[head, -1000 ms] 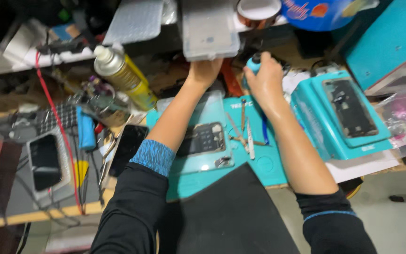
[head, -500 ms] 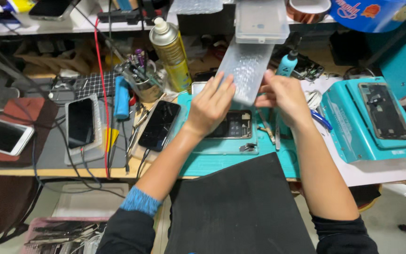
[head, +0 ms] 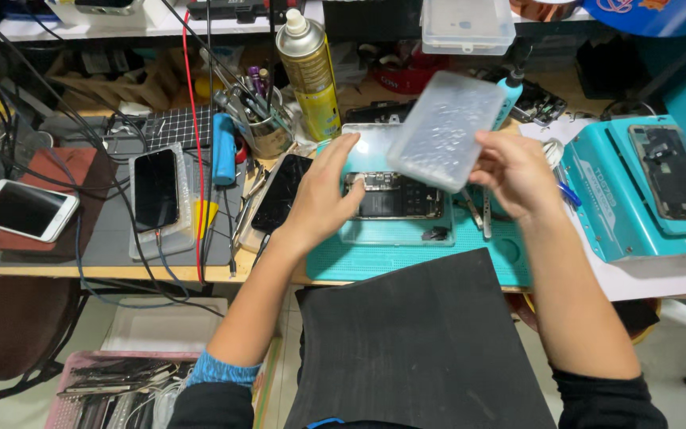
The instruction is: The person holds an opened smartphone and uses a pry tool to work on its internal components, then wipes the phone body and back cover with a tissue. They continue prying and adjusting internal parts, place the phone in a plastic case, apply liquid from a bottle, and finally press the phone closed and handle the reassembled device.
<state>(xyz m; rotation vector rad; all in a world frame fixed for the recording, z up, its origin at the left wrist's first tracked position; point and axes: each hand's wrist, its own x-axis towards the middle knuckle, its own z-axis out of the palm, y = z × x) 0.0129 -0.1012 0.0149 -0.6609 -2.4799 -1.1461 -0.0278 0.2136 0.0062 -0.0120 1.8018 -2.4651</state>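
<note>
The right hand (head: 514, 171) holds a clear plastic case (head: 446, 131) by its right edge, tilted in the air just above the opened phone (head: 395, 195). The left hand (head: 323, 199) is open, its fingers resting on the left end of the phone, which lies on the teal mat (head: 406, 258) on the counter. The grip on the case looks light; if it slips, the case can fall on the bare phone parts. The tweezers (head: 486, 214) right of the phone could be knocked too.
</note>
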